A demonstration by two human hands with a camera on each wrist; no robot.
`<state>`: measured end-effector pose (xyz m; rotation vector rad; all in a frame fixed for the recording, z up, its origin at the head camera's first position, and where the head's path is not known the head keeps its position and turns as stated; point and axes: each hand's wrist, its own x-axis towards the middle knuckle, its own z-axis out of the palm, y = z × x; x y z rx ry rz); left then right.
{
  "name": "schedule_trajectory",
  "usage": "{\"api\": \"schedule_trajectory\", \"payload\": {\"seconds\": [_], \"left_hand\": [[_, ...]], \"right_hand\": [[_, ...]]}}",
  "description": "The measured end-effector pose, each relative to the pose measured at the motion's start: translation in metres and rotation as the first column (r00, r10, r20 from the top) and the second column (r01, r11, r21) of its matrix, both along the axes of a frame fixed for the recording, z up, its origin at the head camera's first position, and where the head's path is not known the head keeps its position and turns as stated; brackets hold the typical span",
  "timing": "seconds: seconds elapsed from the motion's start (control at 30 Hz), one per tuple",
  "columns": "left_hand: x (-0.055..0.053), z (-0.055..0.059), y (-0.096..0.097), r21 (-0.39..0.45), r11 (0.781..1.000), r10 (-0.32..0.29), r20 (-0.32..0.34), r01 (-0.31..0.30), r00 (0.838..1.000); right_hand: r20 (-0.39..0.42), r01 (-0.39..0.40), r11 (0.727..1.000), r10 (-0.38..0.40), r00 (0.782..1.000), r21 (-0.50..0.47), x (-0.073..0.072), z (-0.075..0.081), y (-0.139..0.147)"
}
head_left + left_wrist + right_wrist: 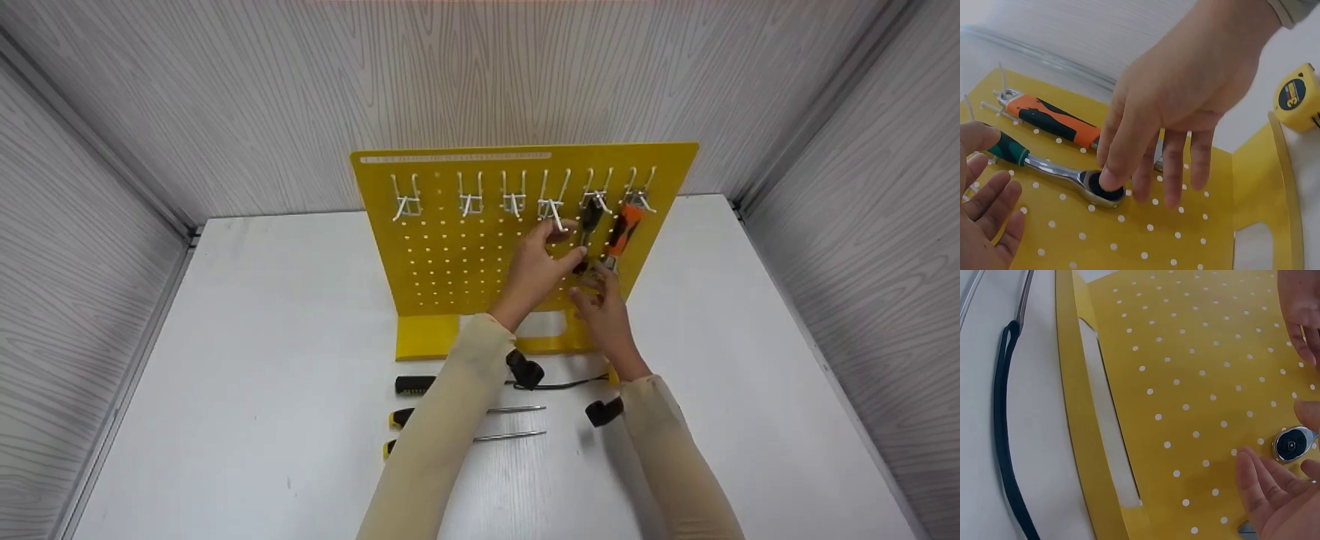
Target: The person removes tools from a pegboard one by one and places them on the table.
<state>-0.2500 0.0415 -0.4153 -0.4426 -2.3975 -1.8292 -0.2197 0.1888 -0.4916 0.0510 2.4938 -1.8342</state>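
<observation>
Beige sleeves (437, 439) | white table (247, 337), grained walls (480, 82) | left grip (535, 262), right grip (607, 315) loosely spread beside ratchet (1053, 167), contact unclear

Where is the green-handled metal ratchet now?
In the head view, the ratchet is on the right side of the yellow perforated board, beside the left hand and just left of the orange-and-black tool.
</observation>
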Motion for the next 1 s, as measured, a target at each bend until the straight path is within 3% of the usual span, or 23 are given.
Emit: {"api": "schedule_trajectory", "payload": {"seconds": [0.13, 0.43, 0.67, 1.0], "left_hand": [[-0.0014, 0.0020, 0.0058, 0.017, 1.000, -0.006, 0.026, 0.006, 1.000], [-0.0077, 0.0015, 0.0078, -0.039, 0.999, -0.023, 0.046, 0.025, 0.999], [-0.0094, -0.0014, 0.0093, -0.030, 0.998, -0.046, 0.092, 0.049, 0.995], [-0.0084, -0.0041, 0.0092, 0.033, 0.997, -0.067, 0.107, 0.064, 0.992]], "right_hand": [[-0.012, -0.008, 1.000, 0.008, 1.000, 0.009, -0.0007, 0.0015, -0.0018], [-0.015, 0.002, 1.000, -0.002, 1.000, -0.014, -0.0056, 0.0003, -0.0032], [-0.072, -0.031, 0.996, 0.025, 0.997, -0.087, -0.0074, -0.0007, -0.0062], [-0.063, -0.018, 0.993, 0.010, 0.998, -0.116, -0.0051, -0.0052, -0.0100]]}}
